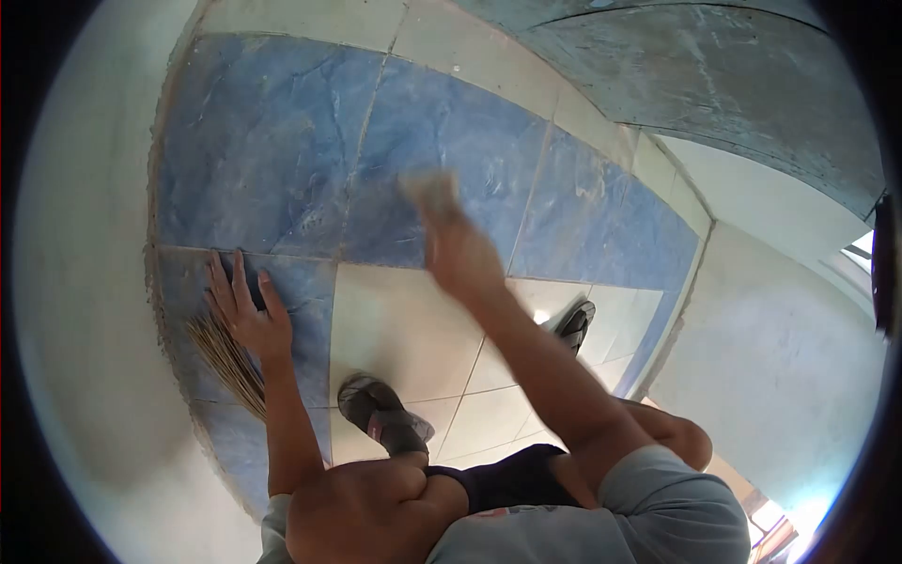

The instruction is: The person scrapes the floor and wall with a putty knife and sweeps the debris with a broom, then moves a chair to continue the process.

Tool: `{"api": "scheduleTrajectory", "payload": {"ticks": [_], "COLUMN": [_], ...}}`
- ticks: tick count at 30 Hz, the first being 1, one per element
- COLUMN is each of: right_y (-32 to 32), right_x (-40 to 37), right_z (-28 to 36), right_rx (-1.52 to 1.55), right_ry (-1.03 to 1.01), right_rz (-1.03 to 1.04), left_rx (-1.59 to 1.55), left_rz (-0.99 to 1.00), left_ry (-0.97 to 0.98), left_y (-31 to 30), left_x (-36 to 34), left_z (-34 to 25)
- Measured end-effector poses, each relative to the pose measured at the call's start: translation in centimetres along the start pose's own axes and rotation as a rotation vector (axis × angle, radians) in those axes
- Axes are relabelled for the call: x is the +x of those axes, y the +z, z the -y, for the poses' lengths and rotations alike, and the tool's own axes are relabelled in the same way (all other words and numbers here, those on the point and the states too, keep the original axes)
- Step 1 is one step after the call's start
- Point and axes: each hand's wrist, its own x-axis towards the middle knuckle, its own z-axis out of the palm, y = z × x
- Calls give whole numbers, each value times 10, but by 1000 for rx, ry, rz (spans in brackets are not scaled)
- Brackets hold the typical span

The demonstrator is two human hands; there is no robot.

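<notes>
My left hand (pixel 252 315) lies with its fingers spread on the blue floor tiles (pixel 258 179) at the left, close to the rough wall edge. Beside and partly behind it is a bundle of thin sticks, a stick broom (pixel 227 365), its far end hidden by my forearm. Over the middle blue tiles, my right hand (pixel 460 261) is closed round a small pale tan thing (pixel 432 195) that points away from me. Motion smears that hand and the thing, and I cannot tell its exact kind.
Cream tiles (pixel 404 320) lie between my feet, which wear dark sandals (pixel 369 401). A plastered wall (pixel 94 235) rises along the left, another wall (pixel 752 320) at the right. Above the far cream tile border hangs a grey slanted surface (pixel 705 70).
</notes>
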Motion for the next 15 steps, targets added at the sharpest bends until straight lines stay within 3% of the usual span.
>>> {"api": "scheduleTrajectory", "payload": {"ticks": [2,4,7,8,10,12,14,15], "right_y": [-18,-44,-53,-29,-34,-43,-82,-113], "right_x": [89,156,153,143,103,114,134,136], "right_z": [-25,-56,-57,-71,-34,-35,-10,14], "right_rx": [-34,21,115,-41,-96,-81,144,242], "right_ry": [140,128,99,-52,97,44,245,440], "right_rz": [-78,-267,-244,-333,-213,-258,-23,166], "left_rx": [9,30,50,45,96,86,81,84], "left_rz": [0,1,26,27,36,33,46,57], "left_ry": [0,20,6,2,12,10,14,12], "left_y": [2,3,0,0,0,1,0,-1], "left_x": [4,1,3,3,3,4,3,2], "left_z": [0,3,-3,-4,-5,-4,-4,-4]}}
